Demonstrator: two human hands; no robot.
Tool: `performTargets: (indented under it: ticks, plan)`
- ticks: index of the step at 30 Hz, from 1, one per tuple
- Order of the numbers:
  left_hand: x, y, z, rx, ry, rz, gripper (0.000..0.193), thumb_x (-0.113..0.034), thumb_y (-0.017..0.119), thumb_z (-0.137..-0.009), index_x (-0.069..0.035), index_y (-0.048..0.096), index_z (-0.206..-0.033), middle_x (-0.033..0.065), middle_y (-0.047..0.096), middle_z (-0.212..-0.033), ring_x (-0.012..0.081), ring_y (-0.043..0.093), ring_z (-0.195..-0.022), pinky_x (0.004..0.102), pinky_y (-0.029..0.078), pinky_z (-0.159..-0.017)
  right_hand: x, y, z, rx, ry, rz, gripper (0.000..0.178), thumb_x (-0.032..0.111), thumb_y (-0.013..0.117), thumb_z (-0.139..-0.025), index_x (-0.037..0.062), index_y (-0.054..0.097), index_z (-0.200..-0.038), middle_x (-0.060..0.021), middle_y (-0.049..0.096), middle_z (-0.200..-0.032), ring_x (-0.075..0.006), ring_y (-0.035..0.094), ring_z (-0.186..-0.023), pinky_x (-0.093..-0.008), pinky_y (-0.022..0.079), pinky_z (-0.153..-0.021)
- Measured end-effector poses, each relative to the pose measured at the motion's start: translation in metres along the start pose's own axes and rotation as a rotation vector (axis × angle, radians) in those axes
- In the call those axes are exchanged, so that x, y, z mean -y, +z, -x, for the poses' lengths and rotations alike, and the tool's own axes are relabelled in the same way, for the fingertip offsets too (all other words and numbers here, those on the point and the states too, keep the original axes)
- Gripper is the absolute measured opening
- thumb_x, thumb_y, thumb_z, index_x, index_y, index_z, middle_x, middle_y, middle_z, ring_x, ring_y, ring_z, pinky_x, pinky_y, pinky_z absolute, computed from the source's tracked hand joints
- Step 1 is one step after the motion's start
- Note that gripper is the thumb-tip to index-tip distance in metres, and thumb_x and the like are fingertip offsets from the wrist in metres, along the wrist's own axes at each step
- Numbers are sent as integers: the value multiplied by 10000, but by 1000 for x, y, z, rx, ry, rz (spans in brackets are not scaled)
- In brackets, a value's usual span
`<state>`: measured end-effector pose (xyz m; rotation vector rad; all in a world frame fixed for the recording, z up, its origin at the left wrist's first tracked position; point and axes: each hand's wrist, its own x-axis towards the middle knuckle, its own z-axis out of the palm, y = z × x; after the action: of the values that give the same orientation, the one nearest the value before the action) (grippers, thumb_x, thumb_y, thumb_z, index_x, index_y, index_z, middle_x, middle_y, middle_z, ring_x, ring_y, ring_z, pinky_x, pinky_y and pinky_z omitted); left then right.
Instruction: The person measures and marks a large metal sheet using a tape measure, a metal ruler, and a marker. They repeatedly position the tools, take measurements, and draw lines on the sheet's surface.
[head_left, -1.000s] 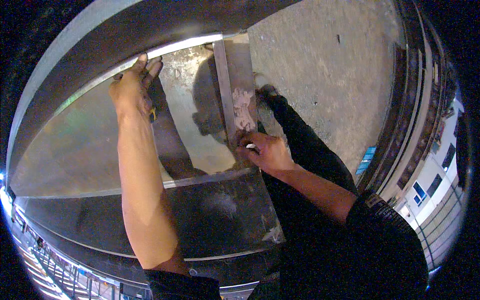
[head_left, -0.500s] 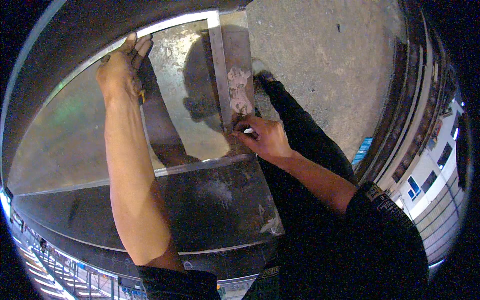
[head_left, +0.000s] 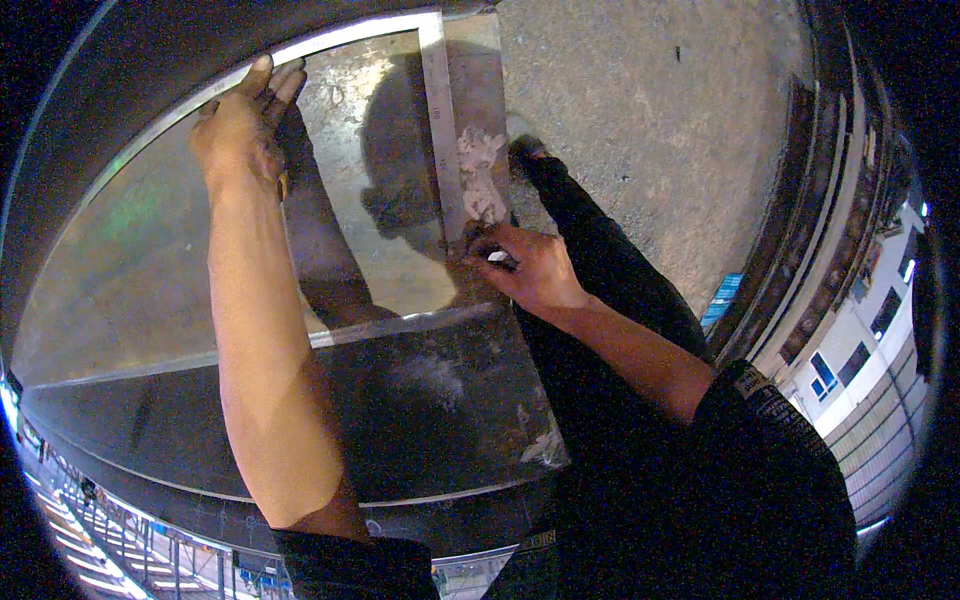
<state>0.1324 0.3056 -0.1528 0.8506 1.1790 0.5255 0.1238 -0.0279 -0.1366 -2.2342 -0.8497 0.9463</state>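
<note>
A metal carpenter's square (head_left: 435, 110) lies on a shiny metal sheet (head_left: 340, 230), its long arm along the far edge and its short arm running toward me. My left hand (head_left: 240, 130) rests on the long arm, thumb at its edge and fingers stretched out and apart, pressing rather than wrapped round it. At the near end of the short arm, my right hand (head_left: 530, 265) is closed in a pinch. A small white stick (head_left: 497, 258), apparently chalk, shows between its fingers; its tip is hidden. My head and arm cast shadows across the sheet.
A pale pinkish scuffed patch (head_left: 482, 175) marks the sheet beside the short arm. Nearer me is a darker metal panel (head_left: 430, 400). The sheet's right edge drops to a concrete floor (head_left: 640, 120), where my leg (head_left: 620, 250) is. Long dark beams (head_left: 780, 220) lie farther right.
The square and my left hand sit slightly farther away. My right hand stays near the short arm's end, still pinching the white stick, with its fingers shifted slightly.
</note>
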Motion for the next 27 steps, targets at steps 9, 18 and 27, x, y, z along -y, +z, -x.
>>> performTargets:
  ticks: [9, 18, 27]
  plan:
    - [0, -4, -3, 65, 35, -77, 346, 40, 648, -858, 222, 462, -1086, 313, 605, -1072, 397, 673, -957, 415, 619, -837, 2, -2, -2, 48, 46, 8, 234, 261, 759, -814, 81, 691, -947, -85, 709, -836, -241, 708, -713, -335, 558, -633]
    - [1, -5, -4, 32, 9, -56, 429, 41, 660, -848, 241, 403, -1128, 332, 590, -1089, 400, 682, -929, 414, 624, -820, -7, -21, 17, 72, -44, -61, 292, 228, 734, -841, 51, 593, -1026, -135, 683, -856, -317, 692, -754, -384, 551, -646]
    - [2, -2, -5, 55, 32, -20, 594, 66, 631, -851, 168, 246, -1291, 318, 574, -1126, 424, 674, -937, 439, 617, -825, -60, -54, 44, 358, 94, 192, 225, 102, 567, -893, 35, 525, -1104, -208, 610, -983, -418, 618, -910, -484, 516, -765]
